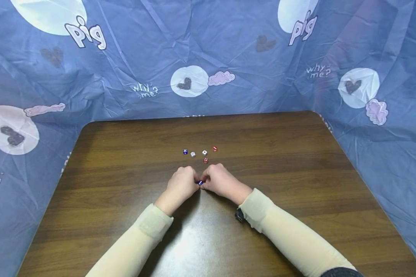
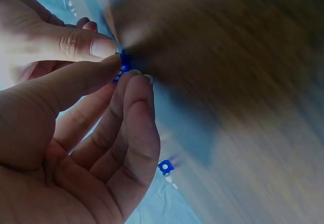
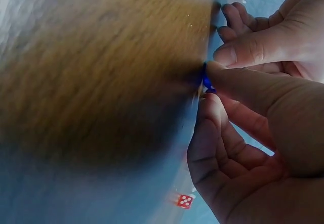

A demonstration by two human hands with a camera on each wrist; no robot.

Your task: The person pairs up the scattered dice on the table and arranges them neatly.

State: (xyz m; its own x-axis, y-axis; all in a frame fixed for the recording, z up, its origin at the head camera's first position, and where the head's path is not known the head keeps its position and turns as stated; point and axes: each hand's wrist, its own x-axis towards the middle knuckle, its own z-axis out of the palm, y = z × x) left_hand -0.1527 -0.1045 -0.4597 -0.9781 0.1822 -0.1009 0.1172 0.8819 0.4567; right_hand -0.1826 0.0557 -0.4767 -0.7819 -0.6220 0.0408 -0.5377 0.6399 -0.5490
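Between both hands, low over the wooden table, is a small blue die [image 1: 200, 182] with white pips. My left hand [image 1: 182, 184] pinches it between thumb and fingers; in the left wrist view, part of the blue die [image 2: 120, 74] shows between the fingertips. My right hand [image 1: 222, 181] meets it from the other side, thumb and finger on the same die [image 3: 208, 82]. The two thumbs nearly touch. Just beyond the hands lie a red die [image 1: 206, 160], a white die [image 1: 193, 154], another white die [image 1: 205, 152], a second blue die [image 1: 185, 151] and another red die [image 1: 215, 149].
The brown wooden table [image 1: 124, 161] has rounded far corners and a bright glare patch near the front. A blue printed cloth [image 1: 228, 46] hangs behind it and at both sides. A dark band [image 1: 240, 215] shows under the right sleeve's cuff.
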